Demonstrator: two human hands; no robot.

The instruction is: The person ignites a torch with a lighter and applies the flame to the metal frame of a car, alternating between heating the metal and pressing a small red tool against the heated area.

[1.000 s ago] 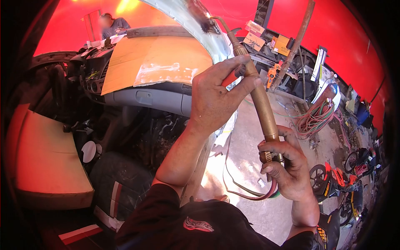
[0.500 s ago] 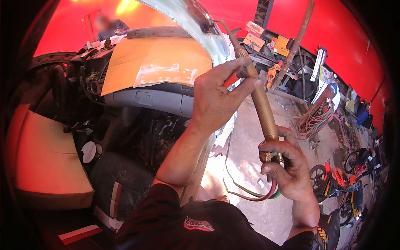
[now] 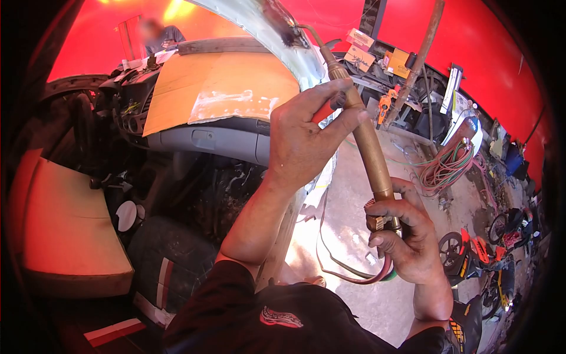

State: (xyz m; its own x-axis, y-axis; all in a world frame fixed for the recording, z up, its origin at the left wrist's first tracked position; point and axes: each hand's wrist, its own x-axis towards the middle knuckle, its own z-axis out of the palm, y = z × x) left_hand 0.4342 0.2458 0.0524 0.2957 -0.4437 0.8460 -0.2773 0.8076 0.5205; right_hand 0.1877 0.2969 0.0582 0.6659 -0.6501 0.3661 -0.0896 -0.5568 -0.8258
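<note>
A brass torch [image 3: 372, 150] slants across the view, its thin bent tip beside the darkened patch on the pale curved frame [image 3: 277, 35]. My right hand [image 3: 410, 236] is wrapped round its lower end, fingers at the ribbed valve knob [image 3: 374, 223]. Higher up, my left hand [image 3: 309, 138] grips a small red cylinder [image 3: 328, 108] with a dark end, close against the torch; its thumb lies at the torch body. No flame can be made out at the tip. Red and green hoses [image 3: 359, 276] hang from the torch below my right hand.
Cardboard [image 3: 236, 88] covers the dashboard [image 3: 206, 140]. A seat [image 3: 171, 253] and a pale board [image 3: 71, 218] are at lower left. A person [image 3: 160, 36] is at the back left. Coiled hoses [image 3: 448, 168], boxes [image 3: 359, 58] and a motorcycle [image 3: 471, 253] are on the right.
My left hand and the red cylinder have shifted very slightly left. The torch tip has also moved slightly left, while my right hand keeps its hold.
</note>
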